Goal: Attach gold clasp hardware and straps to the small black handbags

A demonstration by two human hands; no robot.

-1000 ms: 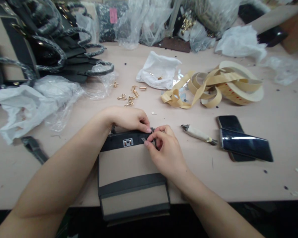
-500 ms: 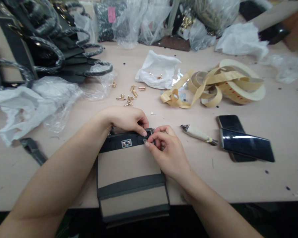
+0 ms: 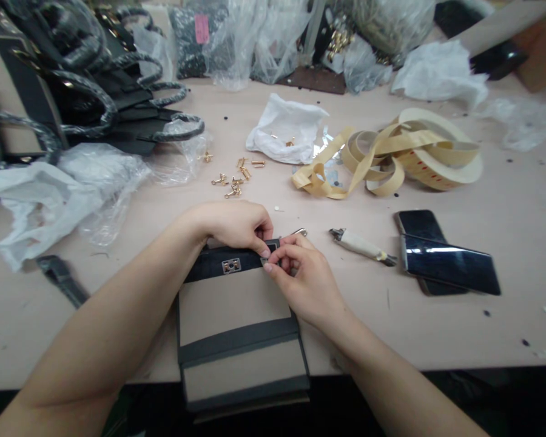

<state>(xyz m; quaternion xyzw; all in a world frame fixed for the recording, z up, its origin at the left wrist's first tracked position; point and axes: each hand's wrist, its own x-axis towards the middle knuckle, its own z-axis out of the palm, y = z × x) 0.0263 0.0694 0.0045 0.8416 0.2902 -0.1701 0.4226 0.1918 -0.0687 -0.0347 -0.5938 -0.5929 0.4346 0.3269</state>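
A beige and black bag (image 3: 236,303) lies before me and hangs over the table's front edge. My left hand (image 3: 241,226) is closed over the bag's far edge, its thumb pressing near the right corner. My right hand (image 3: 303,267) pinches a small metal plate (image 3: 264,261) against the black band, with the fingertips covering most of it. Left of the thumbs, a similar square metal plate (image 3: 231,266) sits flat on that band, with copper-coloured prongs showing through it. Behind my right fingers a shiny metal fitting (image 3: 301,232) sticks out past the bag's edge.
Loose gold fittings (image 3: 239,178) lie beyond my left hand, near a white pouch (image 3: 286,130). Yellow tape (image 3: 391,155) is coiled behind. To the right are a wrapped cutting tool (image 3: 361,246) and two stacked phones (image 3: 450,261). Black bags (image 3: 118,109) pile up at left.
The hands keep their hold with only slight finger shifts. The shiny metal fitting now shows behind my right fingers. The whole view has shifted a little.
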